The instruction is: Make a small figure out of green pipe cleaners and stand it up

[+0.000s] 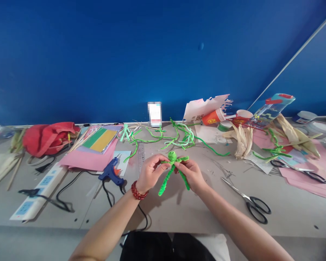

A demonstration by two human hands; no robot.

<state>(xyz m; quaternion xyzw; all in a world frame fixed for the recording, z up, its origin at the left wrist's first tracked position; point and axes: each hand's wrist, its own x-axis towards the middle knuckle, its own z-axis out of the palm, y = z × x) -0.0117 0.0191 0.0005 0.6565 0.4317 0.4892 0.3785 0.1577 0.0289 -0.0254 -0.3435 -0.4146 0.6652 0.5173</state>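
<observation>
Both hands hold a small green pipe-cleaner figure (172, 165) above the grey table (179, 210). It has a round ball head, two arms and two legs hanging down. My left hand (151, 172), with a red bead bracelet at the wrist, pinches the figure's left arm. My right hand (191, 174) pinches the right arm and body. The fingers of both hands are closed on it.
A blue glue gun (111, 173) with a black cord lies left of my hands, beside pink paper (87, 159) and a white power strip (35, 195). Black-handled scissors (250, 203) lie to the right. Loose green pipe cleaners (176, 139), paper cups (214, 116), corn husks (241, 139) and a red cloth (47, 137) sit further back.
</observation>
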